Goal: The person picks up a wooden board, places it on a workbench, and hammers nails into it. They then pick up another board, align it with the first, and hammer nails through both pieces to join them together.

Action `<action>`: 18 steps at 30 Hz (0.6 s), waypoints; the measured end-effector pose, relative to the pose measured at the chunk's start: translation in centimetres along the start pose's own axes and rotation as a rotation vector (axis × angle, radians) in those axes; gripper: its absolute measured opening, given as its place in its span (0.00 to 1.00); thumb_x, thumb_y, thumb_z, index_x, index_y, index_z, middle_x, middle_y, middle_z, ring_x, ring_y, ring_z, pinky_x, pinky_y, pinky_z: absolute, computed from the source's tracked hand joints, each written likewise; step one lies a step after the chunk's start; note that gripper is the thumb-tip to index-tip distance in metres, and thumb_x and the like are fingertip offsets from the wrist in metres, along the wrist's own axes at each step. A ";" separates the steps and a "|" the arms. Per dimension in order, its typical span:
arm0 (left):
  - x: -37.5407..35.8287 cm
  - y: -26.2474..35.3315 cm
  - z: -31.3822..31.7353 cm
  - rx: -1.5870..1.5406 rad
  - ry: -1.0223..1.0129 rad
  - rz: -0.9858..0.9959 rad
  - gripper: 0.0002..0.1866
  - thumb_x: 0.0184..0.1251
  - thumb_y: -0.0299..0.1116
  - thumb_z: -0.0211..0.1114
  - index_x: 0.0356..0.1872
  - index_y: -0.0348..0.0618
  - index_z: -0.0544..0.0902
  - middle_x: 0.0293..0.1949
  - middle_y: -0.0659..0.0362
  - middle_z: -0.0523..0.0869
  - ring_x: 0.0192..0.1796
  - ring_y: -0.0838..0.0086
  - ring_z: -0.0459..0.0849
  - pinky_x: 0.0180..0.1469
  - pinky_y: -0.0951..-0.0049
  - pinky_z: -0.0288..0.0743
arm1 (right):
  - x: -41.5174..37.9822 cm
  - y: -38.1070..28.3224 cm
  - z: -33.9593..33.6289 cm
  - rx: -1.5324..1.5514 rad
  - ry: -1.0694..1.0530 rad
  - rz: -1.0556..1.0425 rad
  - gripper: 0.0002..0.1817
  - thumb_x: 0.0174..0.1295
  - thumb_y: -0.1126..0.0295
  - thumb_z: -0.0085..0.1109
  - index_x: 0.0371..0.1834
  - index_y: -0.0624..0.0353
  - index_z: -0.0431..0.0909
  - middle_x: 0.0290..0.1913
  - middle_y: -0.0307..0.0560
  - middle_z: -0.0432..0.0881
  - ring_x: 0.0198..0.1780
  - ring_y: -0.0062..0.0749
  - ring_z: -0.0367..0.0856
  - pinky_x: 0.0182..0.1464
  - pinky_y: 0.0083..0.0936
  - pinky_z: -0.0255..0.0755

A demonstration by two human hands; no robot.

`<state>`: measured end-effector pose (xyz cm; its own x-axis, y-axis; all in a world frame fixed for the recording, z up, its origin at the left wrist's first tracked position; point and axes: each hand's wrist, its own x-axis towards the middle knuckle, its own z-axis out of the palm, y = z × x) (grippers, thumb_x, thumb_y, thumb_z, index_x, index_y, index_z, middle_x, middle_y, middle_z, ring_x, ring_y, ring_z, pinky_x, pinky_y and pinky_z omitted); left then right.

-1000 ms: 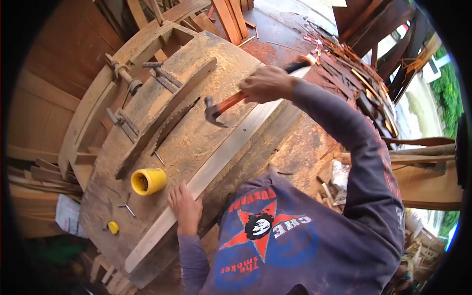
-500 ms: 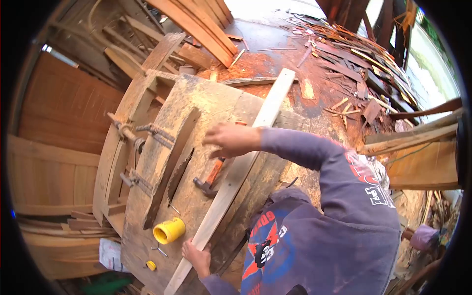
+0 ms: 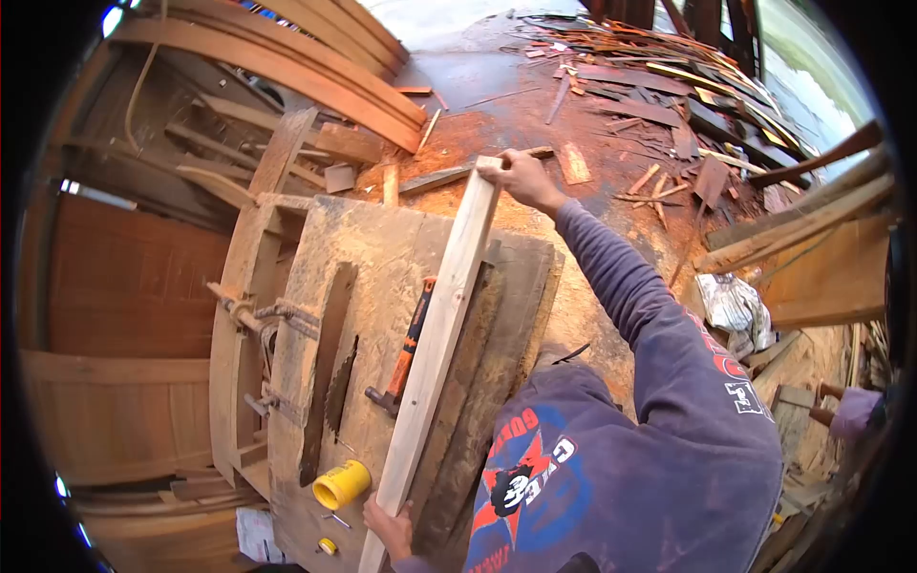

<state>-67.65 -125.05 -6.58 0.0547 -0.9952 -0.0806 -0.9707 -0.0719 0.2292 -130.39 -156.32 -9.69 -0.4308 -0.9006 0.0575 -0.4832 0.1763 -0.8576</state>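
A long pale wooden plank (image 3: 435,353) lies slantwise over the wooden workbench (image 3: 377,234). At its far end my right hand (image 3: 525,180) is closed round the tip. My left hand (image 3: 390,528) grips the edge near the plank's lower end. Just left of the plank is a hammer (image 3: 406,353) with an orange and black handle. A saw blade (image 3: 339,387) lies further left, next to an upright dark board (image 3: 325,382). Near my left hand are a yellow cup (image 3: 341,485), a small yellow round item (image 3: 328,546) and a thin metal piece (image 3: 336,520).
A curved wooden frame (image 3: 234,363) stands along the bench's left side with clamps (image 3: 287,313). Wood scraps (image 3: 669,105) are heaped at the upper right. Long reddish beams (image 3: 315,76) jut in from the upper left. Another person's sleeve (image 3: 855,411) shows at the right.
My right hand has moved from above the hammer to the plank's far end and taken hold of it. The hammer's handle is now uncovered. The view has shifted, and my left hand remains on the plank.
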 end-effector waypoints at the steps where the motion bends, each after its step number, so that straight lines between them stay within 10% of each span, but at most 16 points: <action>1: 0.0 0.1 0.0 0.002 0.015 -0.036 0.41 0.38 0.35 0.86 0.57 0.38 0.75 0.53 0.44 0.79 0.59 0.43 0.74 0.61 0.46 0.64 | -0.2 -0.2 0.1 0.076 0.016 -0.001 0.33 0.63 0.44 0.68 0.48 0.70 0.84 0.42 0.60 0.87 0.42 0.43 0.87 0.45 0.35 0.79; 8: -1.9 -0.4 -1.5 0.014 0.052 -0.063 0.40 0.44 0.42 0.84 0.59 0.38 0.77 0.54 0.48 0.81 0.60 0.48 0.74 0.64 0.51 0.65 | -0.3 1.2 1.0 -0.020 -0.045 -0.217 0.28 0.66 0.45 0.65 0.50 0.62 0.86 0.41 0.54 0.89 0.42 0.38 0.88 0.46 0.33 0.79; 18: -0.4 3.0 -1.0 0.089 0.129 -0.077 0.38 0.45 0.59 0.80 0.51 0.41 0.80 0.46 0.52 0.82 0.52 0.56 0.79 0.59 0.57 0.67 | 1.7 3.2 2.1 0.293 -0.230 -0.017 0.22 0.70 0.52 0.66 0.50 0.63 0.80 0.40 0.36 0.82 0.40 0.18 0.81 0.43 0.18 0.76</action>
<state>-70.31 -124.89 -4.89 0.1536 -0.9876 0.0324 -0.9791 -0.1477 0.1395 -131.10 -158.12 -13.38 -0.2260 -0.9740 -0.0150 -0.2360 0.0697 -0.9693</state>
